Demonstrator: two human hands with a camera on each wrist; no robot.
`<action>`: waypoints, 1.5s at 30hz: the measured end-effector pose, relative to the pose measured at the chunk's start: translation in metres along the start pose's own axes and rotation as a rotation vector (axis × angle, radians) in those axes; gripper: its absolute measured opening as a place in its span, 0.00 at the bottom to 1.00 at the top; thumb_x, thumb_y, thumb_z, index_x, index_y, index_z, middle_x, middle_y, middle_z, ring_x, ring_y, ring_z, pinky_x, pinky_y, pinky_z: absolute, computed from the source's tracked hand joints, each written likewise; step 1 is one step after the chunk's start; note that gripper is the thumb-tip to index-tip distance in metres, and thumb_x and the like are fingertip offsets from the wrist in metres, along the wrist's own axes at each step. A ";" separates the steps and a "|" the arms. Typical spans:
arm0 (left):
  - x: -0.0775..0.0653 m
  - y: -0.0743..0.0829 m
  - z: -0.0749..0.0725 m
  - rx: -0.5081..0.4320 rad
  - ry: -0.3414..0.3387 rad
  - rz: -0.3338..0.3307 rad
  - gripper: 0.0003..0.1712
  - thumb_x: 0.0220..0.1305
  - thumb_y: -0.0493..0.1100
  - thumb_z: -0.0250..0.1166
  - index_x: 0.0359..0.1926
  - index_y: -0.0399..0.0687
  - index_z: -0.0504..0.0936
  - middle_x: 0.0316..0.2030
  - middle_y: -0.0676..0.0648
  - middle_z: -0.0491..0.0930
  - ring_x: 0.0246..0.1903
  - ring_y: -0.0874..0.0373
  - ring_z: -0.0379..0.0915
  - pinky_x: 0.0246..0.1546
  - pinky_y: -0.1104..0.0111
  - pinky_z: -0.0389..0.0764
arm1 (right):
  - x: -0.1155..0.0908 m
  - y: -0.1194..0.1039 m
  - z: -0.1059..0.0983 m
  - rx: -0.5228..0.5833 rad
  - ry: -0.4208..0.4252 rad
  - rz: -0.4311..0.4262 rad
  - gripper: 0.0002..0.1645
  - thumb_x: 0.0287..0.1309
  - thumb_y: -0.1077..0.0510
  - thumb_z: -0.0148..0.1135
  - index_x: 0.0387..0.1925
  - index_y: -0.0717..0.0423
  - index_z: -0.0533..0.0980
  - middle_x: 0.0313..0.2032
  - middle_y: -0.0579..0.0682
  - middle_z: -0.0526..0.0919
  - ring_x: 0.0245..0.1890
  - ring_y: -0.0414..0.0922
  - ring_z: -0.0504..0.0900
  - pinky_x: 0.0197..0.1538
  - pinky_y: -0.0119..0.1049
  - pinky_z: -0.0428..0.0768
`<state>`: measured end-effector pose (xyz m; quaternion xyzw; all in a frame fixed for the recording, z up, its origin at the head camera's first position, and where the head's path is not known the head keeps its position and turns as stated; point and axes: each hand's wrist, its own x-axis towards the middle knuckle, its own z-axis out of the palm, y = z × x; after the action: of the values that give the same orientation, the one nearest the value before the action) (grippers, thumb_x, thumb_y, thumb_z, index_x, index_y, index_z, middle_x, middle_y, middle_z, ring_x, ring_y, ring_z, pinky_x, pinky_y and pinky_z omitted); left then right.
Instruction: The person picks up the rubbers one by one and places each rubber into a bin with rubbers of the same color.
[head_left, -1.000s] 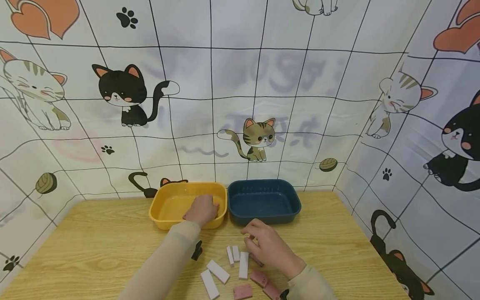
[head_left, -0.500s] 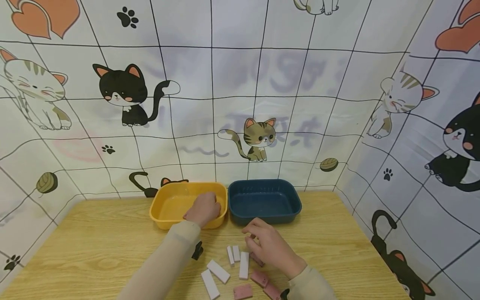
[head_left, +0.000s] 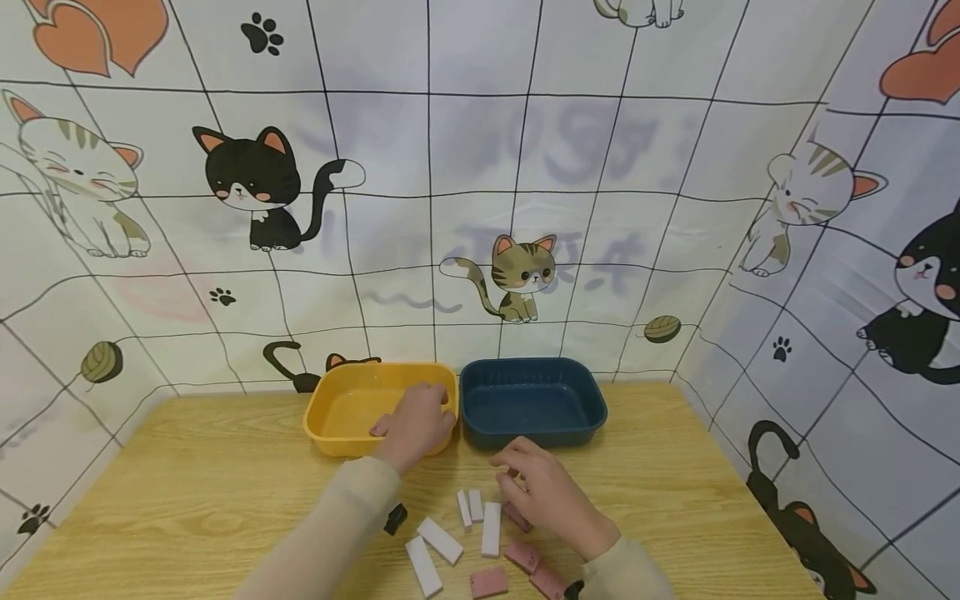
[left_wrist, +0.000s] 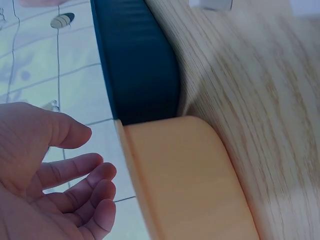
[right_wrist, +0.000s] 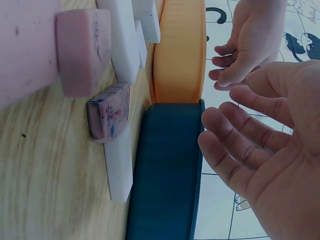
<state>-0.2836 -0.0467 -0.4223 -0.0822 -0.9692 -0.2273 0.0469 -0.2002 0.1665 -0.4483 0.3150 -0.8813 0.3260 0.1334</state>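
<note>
My left hand (head_left: 418,423) is over the yellow tray (head_left: 321,435), its fingers loosely curled with nothing between them in the left wrist view. Beside it, a pink block (head_left: 380,425) shows inside that tray, partly hidden by the hand. My right hand (head_left: 546,493) hovers above the table in front of the dark blue tray (head_left: 534,435); its relaxed fingers hold nothing in the right wrist view. Closest to it lie a smudged pink block (right_wrist: 111,111) and a long white block (head_left: 491,530). More pink blocks (head_left: 489,582) and white blocks (head_left: 424,568) lie nearer the front.
Both trays stand side by side, touching, at the back of the wooden table (head_left: 217,492). A cat-print sheet (head_left: 390,233) rises behind and at the sides. A small black piece (head_left: 395,518) shows beside the left sleeve.
My left hand has shifted slightly right within the yellow tray, and more of the pink block shows to its left. The right hand stays in nearly the same place.
</note>
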 end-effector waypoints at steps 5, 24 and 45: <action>-0.010 0.003 -0.002 0.011 0.061 0.103 0.11 0.64 0.40 0.68 0.44 0.39 0.85 0.43 0.41 0.80 0.45 0.45 0.76 0.44 0.47 0.80 | -0.004 0.000 -0.001 0.012 0.014 0.022 0.11 0.65 0.66 0.62 0.46 0.56 0.85 0.43 0.46 0.82 0.36 0.37 0.82 0.37 0.33 0.83; -0.042 0.011 0.006 -0.056 0.138 0.457 0.02 0.63 0.36 0.69 0.35 0.43 0.82 0.29 0.49 0.74 0.32 0.54 0.70 0.33 0.63 0.76 | -0.023 0.007 -0.008 0.037 0.083 0.037 0.13 0.64 0.69 0.63 0.48 0.56 0.85 0.43 0.48 0.83 0.35 0.37 0.82 0.36 0.36 0.85; -0.068 0.022 0.024 -0.033 -0.078 0.598 0.09 0.67 0.39 0.68 0.47 0.42 0.85 0.40 0.48 0.80 0.39 0.59 0.73 0.44 0.67 0.81 | -0.037 0.014 -0.016 0.008 0.111 0.104 0.11 0.64 0.69 0.65 0.45 0.56 0.85 0.43 0.46 0.83 0.36 0.39 0.83 0.36 0.38 0.85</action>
<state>-0.2137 -0.0254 -0.4430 -0.3734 -0.8993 -0.2157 0.0733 -0.1803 0.2030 -0.4600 0.2504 -0.8865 0.3529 0.1638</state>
